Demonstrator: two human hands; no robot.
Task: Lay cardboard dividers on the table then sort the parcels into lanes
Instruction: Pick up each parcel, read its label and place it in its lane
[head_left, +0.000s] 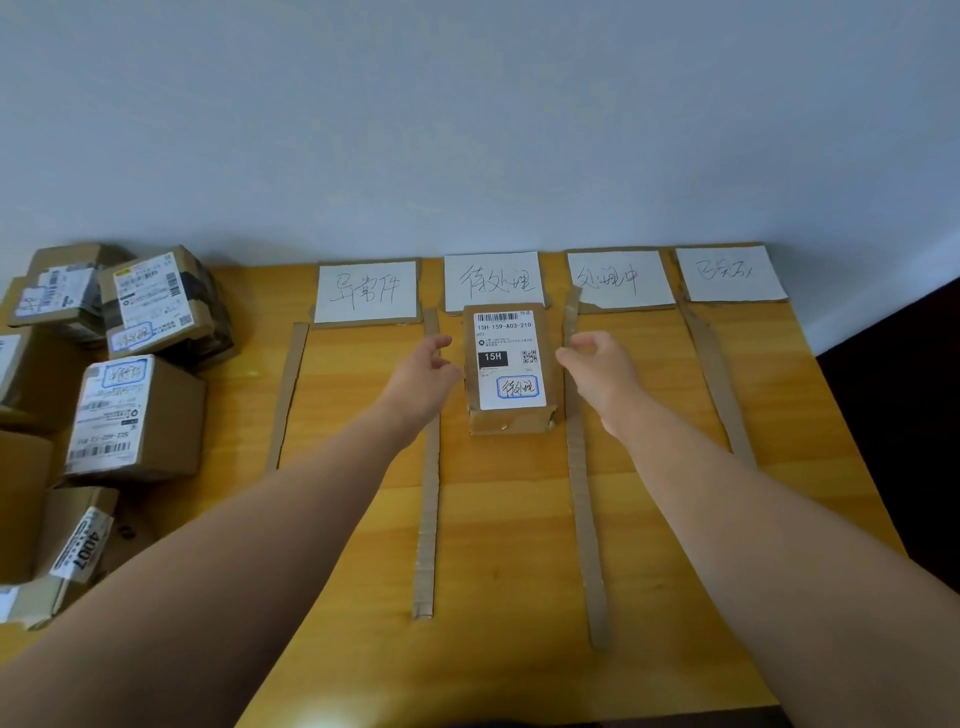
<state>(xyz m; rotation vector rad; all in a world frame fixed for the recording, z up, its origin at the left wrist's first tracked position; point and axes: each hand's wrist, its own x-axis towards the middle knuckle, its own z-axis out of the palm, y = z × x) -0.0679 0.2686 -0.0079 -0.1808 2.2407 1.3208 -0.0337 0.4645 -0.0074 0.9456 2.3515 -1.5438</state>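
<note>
two bare forearms reach in from the near edge of the yellow wooden bench (509, 545). between them, the second divider strip (430, 493) and the third divider strip (584, 519) run from near to far and mark off one lane. in that lane, toward the far edge, a flat brown parcel (511, 369) lies with its white shipping label up, printed "15h-159-a03-210", with a blue-framed handwritten mark at its near corner. the left hand (423, 374) is just beside the parcel's left side and the right hand (597, 374) just beside its right side. both have the fingers spread and loosely curved and grip nothing. whether either one touches the parcel cannot be told. the leftmost divider strip (287, 395) and the rightmost divider strip (714, 374) lie further out, each slanting a little. along the left edge sits a pile of labelled cardboard parcels (140, 415), stacked unevenly. at the far edge four handwritten white label cards (366, 291) lie on cardboard backings, one heading each lane, against the pale wall (467, 130).
</note>
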